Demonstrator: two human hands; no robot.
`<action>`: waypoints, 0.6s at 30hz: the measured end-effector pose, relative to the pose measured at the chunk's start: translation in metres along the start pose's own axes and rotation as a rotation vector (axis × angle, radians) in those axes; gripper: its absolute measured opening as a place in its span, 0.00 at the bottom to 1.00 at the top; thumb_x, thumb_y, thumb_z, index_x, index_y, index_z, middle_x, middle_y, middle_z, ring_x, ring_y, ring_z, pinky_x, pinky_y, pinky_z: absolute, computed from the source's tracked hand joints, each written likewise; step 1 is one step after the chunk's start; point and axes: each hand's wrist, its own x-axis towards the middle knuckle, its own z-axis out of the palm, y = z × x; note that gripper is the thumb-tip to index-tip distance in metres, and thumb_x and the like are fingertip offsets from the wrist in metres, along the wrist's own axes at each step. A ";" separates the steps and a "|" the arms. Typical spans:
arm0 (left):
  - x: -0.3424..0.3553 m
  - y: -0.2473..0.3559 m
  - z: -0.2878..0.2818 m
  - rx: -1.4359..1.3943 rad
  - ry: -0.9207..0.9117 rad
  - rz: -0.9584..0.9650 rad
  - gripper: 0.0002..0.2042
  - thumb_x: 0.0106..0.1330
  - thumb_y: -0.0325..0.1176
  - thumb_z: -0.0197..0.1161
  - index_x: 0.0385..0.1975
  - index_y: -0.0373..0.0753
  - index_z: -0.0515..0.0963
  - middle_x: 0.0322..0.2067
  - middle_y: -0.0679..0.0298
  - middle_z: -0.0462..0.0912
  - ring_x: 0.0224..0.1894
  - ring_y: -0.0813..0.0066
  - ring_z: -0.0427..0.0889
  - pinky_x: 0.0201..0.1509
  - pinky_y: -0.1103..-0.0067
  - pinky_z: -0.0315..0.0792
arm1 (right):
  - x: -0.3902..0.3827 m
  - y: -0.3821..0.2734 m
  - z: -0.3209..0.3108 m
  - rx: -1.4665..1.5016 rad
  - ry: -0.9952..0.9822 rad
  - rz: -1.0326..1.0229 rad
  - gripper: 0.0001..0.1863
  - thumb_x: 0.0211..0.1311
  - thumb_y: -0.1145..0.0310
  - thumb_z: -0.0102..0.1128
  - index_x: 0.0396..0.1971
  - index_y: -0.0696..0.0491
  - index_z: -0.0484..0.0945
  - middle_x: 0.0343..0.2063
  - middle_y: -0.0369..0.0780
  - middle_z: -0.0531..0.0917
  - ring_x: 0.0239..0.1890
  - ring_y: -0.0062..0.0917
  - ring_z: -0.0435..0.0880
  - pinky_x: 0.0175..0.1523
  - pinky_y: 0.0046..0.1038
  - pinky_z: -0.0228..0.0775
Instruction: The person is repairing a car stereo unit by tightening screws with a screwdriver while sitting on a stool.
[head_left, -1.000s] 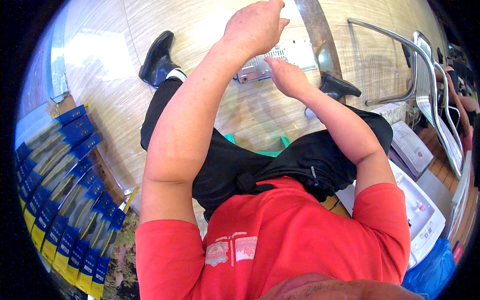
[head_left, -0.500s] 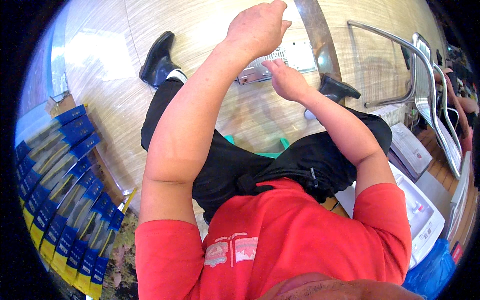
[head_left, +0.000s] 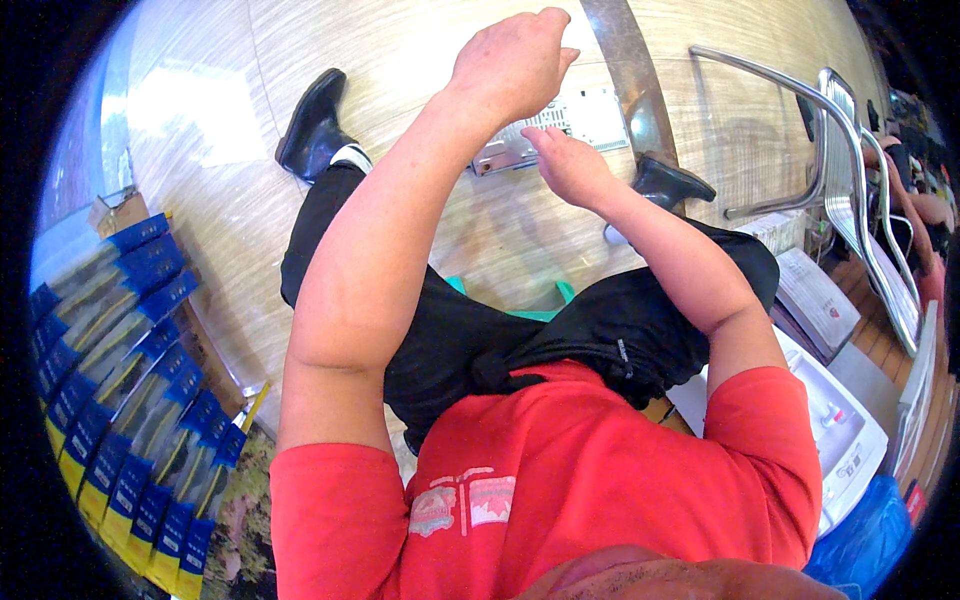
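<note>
A flat silvery metal case [head_left: 600,118] with rows of slots and holes lies on the floor ahead, between my boots. My left hand [head_left: 512,65] hovers over its far left part, the back of the hand toward me. Its thumb juts to the right and the other fingers curl out of sight. Nearer to me, my right hand [head_left: 572,168] is at the near edge of the case, thumb and forefinger bent toward it. The fingers of both hands look closed, but anything in them is too small or hidden to make out.
Black boots [head_left: 312,125] flank the case. A chrome-framed chair [head_left: 845,110] stands at the right, near a white tray-like unit [head_left: 850,430] and a blue plastic bag [head_left: 865,540]. Blue-and-yellow packages [head_left: 120,400] line the left. Something green [head_left: 540,315] shows between my legs.
The whole view has shifted slightly. Both hands stay in nearly the same place over the metal case, and the case has not visibly moved.
</note>
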 end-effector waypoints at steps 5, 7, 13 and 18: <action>-0.001 0.000 0.005 0.045 -0.013 -0.026 0.15 0.71 0.40 0.60 0.51 0.37 0.76 0.43 0.51 0.85 0.48 0.52 0.84 0.51 0.61 0.78 | -0.001 -0.005 -0.003 -0.002 0.021 -0.005 0.16 0.66 0.74 0.48 0.53 0.53 0.70 0.43 0.50 0.80 0.43 0.46 0.84 0.46 0.46 0.78; -0.001 0.001 0.004 0.039 -0.020 -0.031 0.15 0.71 0.40 0.60 0.51 0.37 0.76 0.43 0.51 0.85 0.48 0.52 0.84 0.51 0.61 0.78 | -0.002 -0.006 -0.004 0.006 0.041 -0.030 0.15 0.66 0.73 0.48 0.52 0.53 0.70 0.42 0.50 0.80 0.43 0.46 0.85 0.45 0.47 0.78; -0.001 0.002 0.005 0.051 -0.002 -0.030 0.15 0.71 0.40 0.60 0.50 0.37 0.76 0.43 0.51 0.85 0.48 0.52 0.84 0.51 0.61 0.78 | 0.000 -0.003 0.000 -0.004 0.016 -0.012 0.15 0.65 0.73 0.49 0.51 0.53 0.71 0.40 0.50 0.80 0.42 0.46 0.84 0.45 0.47 0.78; -0.001 0.002 0.005 0.056 -0.031 -0.032 0.15 0.71 0.40 0.60 0.49 0.37 0.76 0.43 0.52 0.85 0.48 0.52 0.84 0.51 0.61 0.78 | 0.000 0.001 0.003 0.012 0.076 -0.038 0.15 0.65 0.73 0.48 0.51 0.53 0.71 0.39 0.49 0.81 0.41 0.46 0.84 0.44 0.47 0.78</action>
